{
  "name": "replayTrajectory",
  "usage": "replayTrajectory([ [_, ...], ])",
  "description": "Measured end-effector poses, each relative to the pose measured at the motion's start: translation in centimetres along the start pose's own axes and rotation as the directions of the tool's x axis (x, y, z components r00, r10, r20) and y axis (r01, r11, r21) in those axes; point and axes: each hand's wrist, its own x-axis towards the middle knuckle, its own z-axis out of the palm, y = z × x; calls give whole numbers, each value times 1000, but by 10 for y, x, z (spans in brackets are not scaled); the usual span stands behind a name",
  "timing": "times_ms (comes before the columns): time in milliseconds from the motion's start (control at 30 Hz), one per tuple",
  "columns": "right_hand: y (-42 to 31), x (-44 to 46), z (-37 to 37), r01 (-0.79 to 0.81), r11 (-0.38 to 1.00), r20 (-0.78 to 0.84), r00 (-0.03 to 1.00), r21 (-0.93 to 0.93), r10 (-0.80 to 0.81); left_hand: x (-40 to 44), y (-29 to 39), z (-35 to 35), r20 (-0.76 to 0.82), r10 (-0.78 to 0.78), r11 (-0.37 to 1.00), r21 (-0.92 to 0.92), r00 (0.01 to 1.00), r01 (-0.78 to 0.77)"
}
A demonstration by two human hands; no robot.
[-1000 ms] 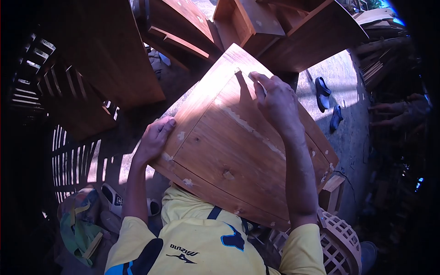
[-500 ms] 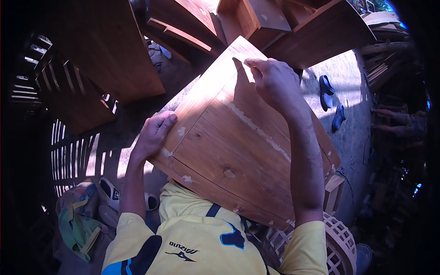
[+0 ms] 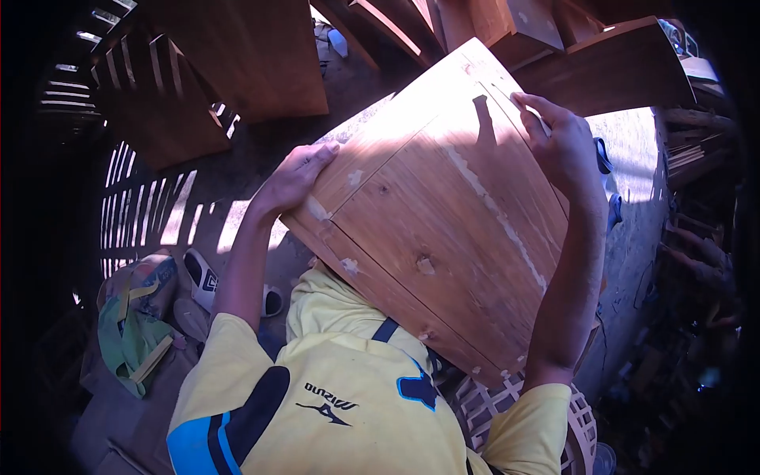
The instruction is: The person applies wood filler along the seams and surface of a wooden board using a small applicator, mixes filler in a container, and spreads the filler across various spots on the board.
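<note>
A brown wooden panel [image 3: 380, 237] lies tilted across my lap, with framed seams, pale filler patches and a long pale streak down its face. My left hand [image 3: 301, 178] is closed on its left edge, thumb on top. Near the upper right edge of the panel, my right hand [image 3: 560, 146] is pinched, its fingertips close to the surface. Whatever is between those fingertips, if anything, is too small to make out. A dark narrow shadow falls on the panel beside them. Bright sunlight washes out the panel's top corner.
Large wooden boards [image 3: 245, 63] stand at the upper left, and wooden furniture pieces [image 3: 609, 71] at the upper right. A round lattice basket [image 3: 582, 423] is beside my right elbow. A green bag [image 3: 131, 344] and a white slipper [image 3: 200, 279] lie at left.
My right hand has moved from the panel's upper middle to its right edge. The panel and my left hand appear further right and higher in view as the camera turned.
</note>
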Motion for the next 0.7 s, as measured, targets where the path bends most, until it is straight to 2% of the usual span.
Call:
replayTrajectory([
  [33,-2,-16,0,12,1000,13,1000,6,-12,-5,2,-4,48,-49,993,-107,998,54],
  [67,-5,-36,0,-46,989,0,999,139,47,-9,2,-11,102,-72,985,-149,992,87],
  [167,-19,-91,13,-109,933,-7,993,342,119,-25,-25,-18,105,-104,966,-225,989,126],
  [233,-31,-118,28,-123,902,0,991,414,135,-37,-34,-15,119,-115,896,-416,986,155],
  [267,-42,-130,36,-84,900,-2,996,427,94,-42,-34,-11,118,-123,893,-420,985,161],
  [300,-53,-140,42,-47,897,-5,998,440,55,-47,-31,-4,80,-184,830,-521,980,198],
  [333,-63,-148,47,-56,896,6,998,441,59,-50,-30,3,52,-250,754,-616,967,228],
  [367,-73,-154,52,-23,925,29,1000,379,12,-50,-33,7,-19,-269,747,-635,963,196],
  [400,-82,-161,55,13,949,55,998,316,-32,-52,-32,9,-13,-277,744,-635,961,206],
  [467,-98,-171,58,-4,964,98,995,265,-23,-52,-26,7,-17,-195,790,-596,981,147],
  [600,-118,-181,58,-26,996,187,982,88,9,-50,-29,9,-54,-235,775,-613,970,153],
  [700,-122,-185,57,-30,999,189,982,40,22,-47,-37,6,-14,-196,750,-646,980,141],
])
